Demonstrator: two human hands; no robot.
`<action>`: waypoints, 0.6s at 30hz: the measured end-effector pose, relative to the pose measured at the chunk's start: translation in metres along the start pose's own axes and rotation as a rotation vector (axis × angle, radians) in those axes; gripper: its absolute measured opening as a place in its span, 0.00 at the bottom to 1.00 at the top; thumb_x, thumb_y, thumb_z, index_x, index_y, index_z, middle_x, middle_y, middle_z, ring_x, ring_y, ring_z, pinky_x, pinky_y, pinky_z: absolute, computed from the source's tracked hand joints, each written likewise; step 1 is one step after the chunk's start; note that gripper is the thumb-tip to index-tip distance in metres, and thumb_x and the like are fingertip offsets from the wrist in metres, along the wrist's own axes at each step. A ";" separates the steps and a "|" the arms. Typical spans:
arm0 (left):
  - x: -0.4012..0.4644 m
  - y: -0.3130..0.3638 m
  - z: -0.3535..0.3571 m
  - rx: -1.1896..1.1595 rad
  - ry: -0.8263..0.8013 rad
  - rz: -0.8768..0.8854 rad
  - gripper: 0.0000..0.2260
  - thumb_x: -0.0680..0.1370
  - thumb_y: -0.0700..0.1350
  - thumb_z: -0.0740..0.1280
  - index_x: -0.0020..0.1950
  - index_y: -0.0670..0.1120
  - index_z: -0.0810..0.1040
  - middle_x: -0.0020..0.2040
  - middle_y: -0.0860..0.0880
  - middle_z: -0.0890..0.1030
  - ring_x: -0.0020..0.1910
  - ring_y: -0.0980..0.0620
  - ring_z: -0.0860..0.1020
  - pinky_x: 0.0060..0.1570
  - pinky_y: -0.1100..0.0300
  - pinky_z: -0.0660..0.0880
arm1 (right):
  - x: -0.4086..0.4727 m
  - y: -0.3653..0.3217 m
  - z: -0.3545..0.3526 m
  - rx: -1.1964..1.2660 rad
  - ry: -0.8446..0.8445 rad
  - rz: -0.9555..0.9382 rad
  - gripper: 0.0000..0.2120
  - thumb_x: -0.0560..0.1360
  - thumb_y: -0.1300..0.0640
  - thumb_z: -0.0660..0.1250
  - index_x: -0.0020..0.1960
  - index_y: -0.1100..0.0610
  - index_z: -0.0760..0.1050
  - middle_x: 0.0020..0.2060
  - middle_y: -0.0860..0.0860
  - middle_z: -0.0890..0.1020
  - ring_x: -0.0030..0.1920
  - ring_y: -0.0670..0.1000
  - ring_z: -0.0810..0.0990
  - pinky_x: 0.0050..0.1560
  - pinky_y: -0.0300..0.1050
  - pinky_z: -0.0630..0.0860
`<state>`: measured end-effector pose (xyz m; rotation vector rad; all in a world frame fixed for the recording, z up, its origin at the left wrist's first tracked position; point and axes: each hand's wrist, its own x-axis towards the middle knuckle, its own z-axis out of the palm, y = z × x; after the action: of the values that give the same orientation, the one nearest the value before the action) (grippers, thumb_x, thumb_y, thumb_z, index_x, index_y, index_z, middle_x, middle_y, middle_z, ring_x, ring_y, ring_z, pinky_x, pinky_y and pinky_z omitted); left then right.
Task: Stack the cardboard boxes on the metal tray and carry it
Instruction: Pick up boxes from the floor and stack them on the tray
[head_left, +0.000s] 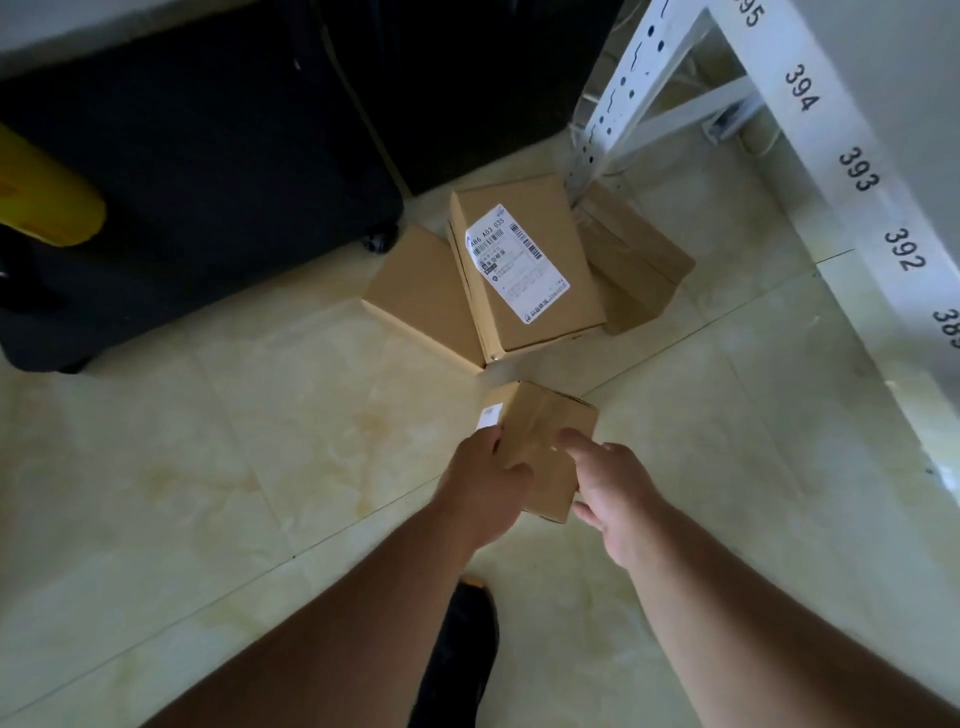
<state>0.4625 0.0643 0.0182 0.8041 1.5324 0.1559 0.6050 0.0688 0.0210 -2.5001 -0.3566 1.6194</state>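
A small cardboard box (545, 431) is held above the tiled floor between both hands. My left hand (483, 488) grips its left side near a white label, and my right hand (618, 493) clasps its right side. Farther away, three more cardboard boxes lie on the floor: a large box with a white shipping label (519, 270) rests tilted on a plain box (421, 291) to its left. A third box (634, 260) lies to the right, by the shelf leg. No metal tray is in view.
A white metal shelf frame (857, 171) with numbers 392 to 394 runs along the right. A large black wheeled case (208, 171) fills the upper left, with a yellow object (47, 197) at the far left. My dark shoe (457, 654) is below.
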 end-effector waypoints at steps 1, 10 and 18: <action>-0.008 -0.006 -0.001 0.007 0.033 0.024 0.21 0.81 0.42 0.65 0.74 0.49 0.73 0.47 0.60 0.74 0.52 0.49 0.77 0.58 0.51 0.78 | -0.007 0.001 0.001 0.004 -0.009 0.009 0.43 0.63 0.31 0.73 0.68 0.55 0.69 0.54 0.51 0.80 0.53 0.53 0.80 0.61 0.58 0.79; -0.077 -0.077 -0.048 0.258 0.252 0.306 0.25 0.81 0.46 0.66 0.78 0.56 0.67 0.73 0.61 0.67 0.72 0.61 0.63 0.64 0.68 0.64 | -0.070 0.007 0.067 0.165 -0.188 0.089 0.56 0.45 0.19 0.75 0.68 0.43 0.75 0.61 0.50 0.82 0.61 0.56 0.80 0.49 0.63 0.84; -0.107 -0.102 -0.111 0.196 0.402 0.352 0.24 0.80 0.52 0.67 0.76 0.60 0.68 0.69 0.64 0.68 0.73 0.59 0.67 0.68 0.59 0.71 | -0.116 0.010 0.130 0.240 -0.259 -0.015 0.37 0.58 0.31 0.80 0.62 0.46 0.79 0.54 0.52 0.87 0.56 0.56 0.84 0.56 0.65 0.81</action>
<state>0.3120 -0.0308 0.0679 1.2542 1.7870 0.4534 0.4422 0.0261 0.0665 -2.1158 -0.1935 1.8622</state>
